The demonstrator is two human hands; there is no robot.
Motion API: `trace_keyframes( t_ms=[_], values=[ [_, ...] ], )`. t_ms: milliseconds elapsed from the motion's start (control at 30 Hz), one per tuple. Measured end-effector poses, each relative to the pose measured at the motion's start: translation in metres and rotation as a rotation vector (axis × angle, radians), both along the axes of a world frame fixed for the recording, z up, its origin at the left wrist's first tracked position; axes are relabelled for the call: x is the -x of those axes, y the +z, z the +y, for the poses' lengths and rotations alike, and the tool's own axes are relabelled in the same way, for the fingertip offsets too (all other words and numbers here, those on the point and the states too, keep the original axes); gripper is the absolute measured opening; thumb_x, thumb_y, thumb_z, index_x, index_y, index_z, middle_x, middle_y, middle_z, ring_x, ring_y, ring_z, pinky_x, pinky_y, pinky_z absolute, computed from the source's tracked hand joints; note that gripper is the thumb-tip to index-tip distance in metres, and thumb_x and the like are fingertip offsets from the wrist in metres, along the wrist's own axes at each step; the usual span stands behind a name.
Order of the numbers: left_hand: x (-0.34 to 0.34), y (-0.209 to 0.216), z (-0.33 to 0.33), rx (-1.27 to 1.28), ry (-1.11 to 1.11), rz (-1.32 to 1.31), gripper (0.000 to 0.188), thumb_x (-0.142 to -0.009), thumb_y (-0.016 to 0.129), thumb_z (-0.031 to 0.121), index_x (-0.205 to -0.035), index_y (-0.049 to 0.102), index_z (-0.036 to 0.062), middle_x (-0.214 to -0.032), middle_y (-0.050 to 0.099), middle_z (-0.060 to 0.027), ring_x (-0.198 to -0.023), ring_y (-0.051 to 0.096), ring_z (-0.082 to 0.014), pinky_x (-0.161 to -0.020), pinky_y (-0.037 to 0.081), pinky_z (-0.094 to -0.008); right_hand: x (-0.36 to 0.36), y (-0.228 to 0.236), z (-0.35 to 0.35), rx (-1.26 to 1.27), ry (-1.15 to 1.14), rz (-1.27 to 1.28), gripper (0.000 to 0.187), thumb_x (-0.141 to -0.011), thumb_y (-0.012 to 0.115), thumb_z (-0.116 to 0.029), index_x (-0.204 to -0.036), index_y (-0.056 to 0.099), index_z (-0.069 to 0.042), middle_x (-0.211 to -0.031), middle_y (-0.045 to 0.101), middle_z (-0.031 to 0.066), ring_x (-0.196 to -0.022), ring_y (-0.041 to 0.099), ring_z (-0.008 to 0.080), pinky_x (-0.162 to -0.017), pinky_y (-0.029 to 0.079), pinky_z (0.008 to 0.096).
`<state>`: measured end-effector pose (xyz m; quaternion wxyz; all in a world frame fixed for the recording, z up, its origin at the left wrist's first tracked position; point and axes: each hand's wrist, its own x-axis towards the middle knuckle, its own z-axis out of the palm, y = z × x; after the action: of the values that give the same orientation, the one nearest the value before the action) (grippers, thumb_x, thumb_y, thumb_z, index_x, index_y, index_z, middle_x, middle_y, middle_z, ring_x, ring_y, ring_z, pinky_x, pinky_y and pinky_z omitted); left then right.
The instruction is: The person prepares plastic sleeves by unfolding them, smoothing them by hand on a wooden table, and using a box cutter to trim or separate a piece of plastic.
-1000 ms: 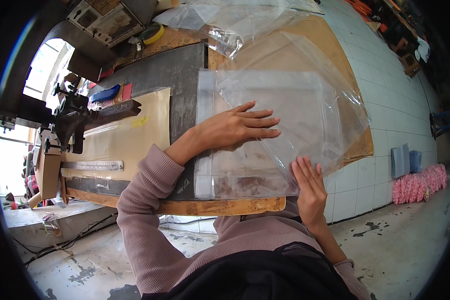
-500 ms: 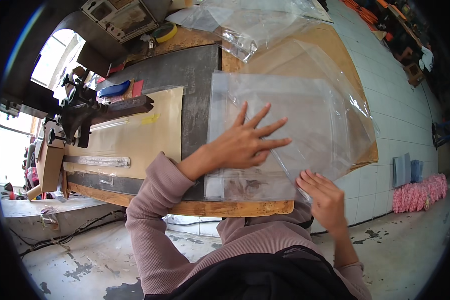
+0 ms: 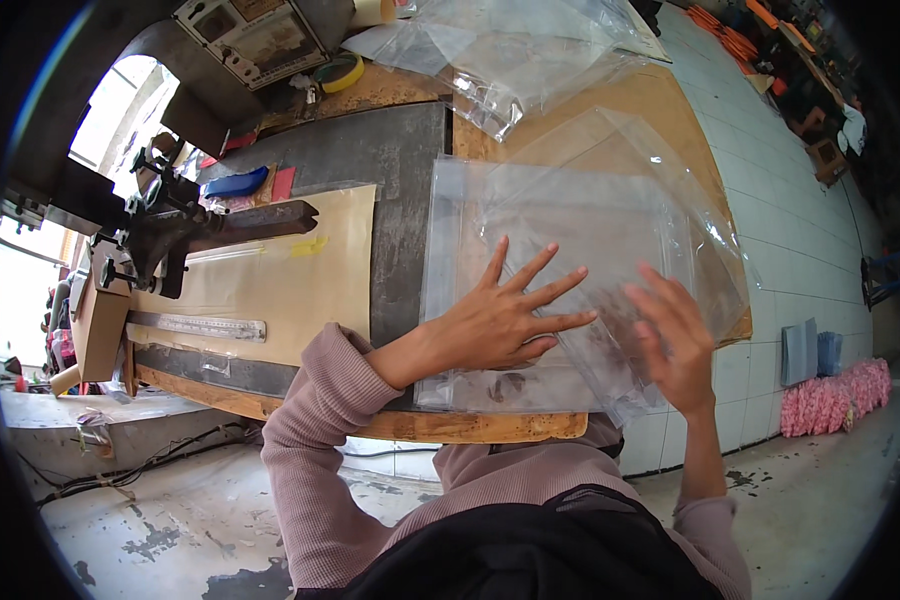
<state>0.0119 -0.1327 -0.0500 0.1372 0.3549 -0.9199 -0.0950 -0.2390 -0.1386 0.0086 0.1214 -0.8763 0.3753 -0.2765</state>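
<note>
My left hand (image 3: pixel 510 312) lies with spread fingers on a clear plastic sheet (image 3: pixel 705 270), which is turned at a slant. Beneath that sheet is a neat stack of clear plastic sheets (image 3: pixel 453 215), close to the front edge of the table. Just above the slanted sheet's right part, my right hand (image 3: pixel 678 345) is raised, slightly blurred, with thumb and fingers apart and nothing visible between them. The lower corner of the slanted sheet (image 3: pixel 625 400) hangs past the stack near the table's edge.
On the left, a machine's dark metal arm (image 3: pixel 255 225) reaches over brown paper (image 3: pixel 345 260) with a ruler (image 3: pixel 200 327) on it. Loose clear plastic (image 3: pixel 530 50) covers the far side. Behind the paper are a blue object (image 3: pixel 235 183) and yellow tape roll (image 3: pixel 341 72). Pink bundles (image 3: pixel 835 398) sit right.
My right hand has let go of the slanted sheet's near corner and moved up and to the right. My left hand, still spread on the plastic, has slid slightly nearer.
</note>
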Motion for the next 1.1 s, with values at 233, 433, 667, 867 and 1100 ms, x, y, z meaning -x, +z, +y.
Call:
trace_keyframes(
  t_ms=[233,433,667,867,1100],
  values=[
    [0.001,0.002,0.006,-0.013,0.049,0.02,0.05,-0.089,0.05,0.029,-0.137,0.038,0.0366,-0.15,0.023,-0.0049,-0.138,0.015,-0.04,-0.101,0.011,-0.0717,0.084,-0.043,0.055,-0.336,-0.661,-0.81,0.029,-0.094,0.047,-0.01,-0.121,0.05,0.003,-0.11,0.057,0.0129,-0.104,0.056,0.0208,-0.093,0.044,0.0336],
    [0.001,0.0,0.005,-0.022,0.028,0.064,0.049,-0.086,0.058,0.03,-0.133,0.045,0.0336,-0.149,0.026,-0.0056,-0.138,0.016,-0.0387,-0.1,0.012,-0.0727,0.066,-0.036,0.06,-0.87,-0.602,-1.14,0.028,-0.093,0.047,-0.008,-0.117,0.046,0.005,-0.109,0.055,0.014,-0.101,0.056,0.0193,-0.092,0.046,0.0325],
    [0.006,0.004,0.004,0.052,0.012,0.096,0.05,-0.081,0.065,0.026,-0.129,0.051,0.0275,-0.132,0.045,-0.0066,-0.132,0.034,-0.0281,-0.098,0.022,-0.0723,0.056,-0.036,0.06,-0.902,-0.543,-1.08,0.021,-0.089,0.051,-0.003,-0.11,0.049,0.002,-0.1,0.055,0.0071,-0.087,0.056,0.0129,-0.078,0.049,0.0268],
    [0.007,-0.008,0.004,0.1,-0.159,0.001,0.046,-0.081,0.064,0.024,-0.125,0.054,0.0163,-0.13,0.046,-0.007,-0.126,0.042,-0.0229,-0.104,0.031,-0.0577,0.046,-0.038,0.07,-0.623,-0.517,-0.617,0.008,-0.086,0.057,0.0,-0.093,0.061,0.002,-0.083,0.05,0.0001,-0.067,0.048,0.0064,-0.061,0.041,0.0223],
    [0.017,0.004,0.008,-0.008,-0.155,0.154,0.033,-0.084,0.06,0.032,-0.105,0.051,0.008,-0.142,0.033,-0.0152,-0.134,0.03,-0.0272,-0.108,0.023,-0.0575,0.039,-0.013,0.035,-0.134,0.002,0.201,0.047,-0.074,0.062,-0.002,-0.12,0.057,-0.004,-0.119,0.053,0.0125,-0.105,0.053,0.0269,-0.091,0.041,0.04]
  ],
)
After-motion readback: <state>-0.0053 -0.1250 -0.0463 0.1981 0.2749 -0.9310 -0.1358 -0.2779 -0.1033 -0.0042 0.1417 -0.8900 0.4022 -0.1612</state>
